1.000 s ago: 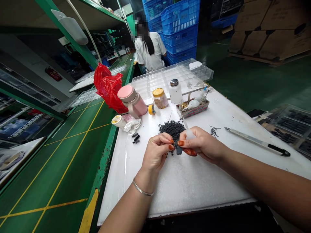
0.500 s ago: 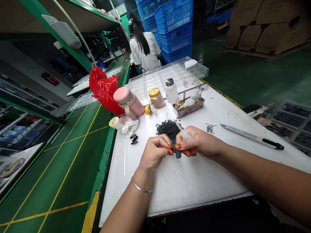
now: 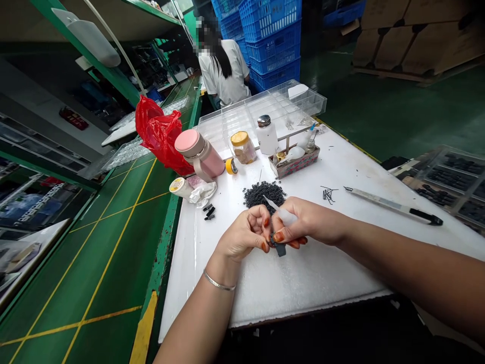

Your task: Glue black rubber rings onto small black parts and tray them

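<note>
The left hand (image 3: 242, 235) is loosening its pinch compared with half a second ago: its index finger is now curling up and away from the thumb, while the thumb tip is lying beside the small, dark grey, flat-ended piece (image 3: 280, 249), and I cannot tell whether another fingertip is still gripping it. The right hand (image 3: 303, 222) is keeping its thumb and fingers closed on the piece, and it is also cradling a translucent white squeeze bottle with a thin pointed nozzle (image 3: 287, 217), whose tip is pointing up and away over the pile. The piece is now hanging at more of a slant below the right fingertips, clear of the left index finger, so the right hand seems to be doing most of the holding. Just beyond the hands, a low pile of tiny black rings (image 3: 261, 194) is sitting on the white tabletop (image 3: 303, 283); short black blocks (image 3: 209, 211) are lying to its left, and thin black sticks (image 3: 328, 194) and a long white-and-black pen-like tool (image 3: 390, 203) to its right. A pink lidded mug (image 3: 212, 159), a yellow-lidded clear jar (image 3: 244, 149) and a patterned open box (image 3: 299, 166) are standing farther back. Beyond the table, a person in a white T-shirt (image 3: 229, 73) is facing away beside stacked blue plastic crates (image 3: 275, 55)
</note>
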`<state>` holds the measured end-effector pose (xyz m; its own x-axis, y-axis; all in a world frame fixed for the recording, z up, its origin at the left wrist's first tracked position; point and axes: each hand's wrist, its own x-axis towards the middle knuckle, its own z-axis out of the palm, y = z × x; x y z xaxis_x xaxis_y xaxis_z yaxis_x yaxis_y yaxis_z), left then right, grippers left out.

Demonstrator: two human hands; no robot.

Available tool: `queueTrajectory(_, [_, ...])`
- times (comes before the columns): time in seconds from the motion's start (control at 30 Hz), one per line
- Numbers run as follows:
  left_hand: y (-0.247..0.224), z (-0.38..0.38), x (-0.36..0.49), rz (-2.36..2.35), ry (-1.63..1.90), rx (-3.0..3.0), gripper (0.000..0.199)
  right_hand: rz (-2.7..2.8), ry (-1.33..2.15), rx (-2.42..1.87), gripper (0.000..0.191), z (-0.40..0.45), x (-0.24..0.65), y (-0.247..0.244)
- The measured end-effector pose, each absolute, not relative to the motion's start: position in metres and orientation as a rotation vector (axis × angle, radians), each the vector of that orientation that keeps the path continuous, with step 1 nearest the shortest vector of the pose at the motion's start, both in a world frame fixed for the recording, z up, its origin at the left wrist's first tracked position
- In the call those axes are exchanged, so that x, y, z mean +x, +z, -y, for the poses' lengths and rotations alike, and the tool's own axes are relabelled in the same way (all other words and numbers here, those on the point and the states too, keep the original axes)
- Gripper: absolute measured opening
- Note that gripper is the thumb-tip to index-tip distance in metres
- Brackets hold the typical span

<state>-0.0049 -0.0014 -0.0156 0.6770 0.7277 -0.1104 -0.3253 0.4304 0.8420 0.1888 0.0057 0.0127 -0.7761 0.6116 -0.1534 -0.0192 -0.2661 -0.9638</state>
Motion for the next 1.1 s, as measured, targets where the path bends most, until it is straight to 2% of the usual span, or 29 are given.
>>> queueTrajectory(0.33, [-0.012, 0.000, -0.002, -0.553, 0.779, 0.924, 0.051, 1.547, 2.022, -0.783, 0.029, -0.008, 0.190, 0.013])
queueTrajectory(0.57, [-0.002, 0.000, -0.001, -0.739, 1.041, 0.907, 0.043, 1.626, 1.481, -0.899, 0.026, -0.009, 0.191, 0.019])
queueTrajectory(0.73, [-0.003, 0.007, 0.004, -0.959, 1.205, 1.107, 0.035, 1.738, 1.062, -1.016, 0.021, -0.005, 0.188, 0.010])
queueTrajectory(1.1, [-0.001, 0.020, 0.012, -1.255, 1.375, 1.711, 0.035, 1.822, 0.823, -1.055, 0.029, -0.001, 0.183, 0.001])
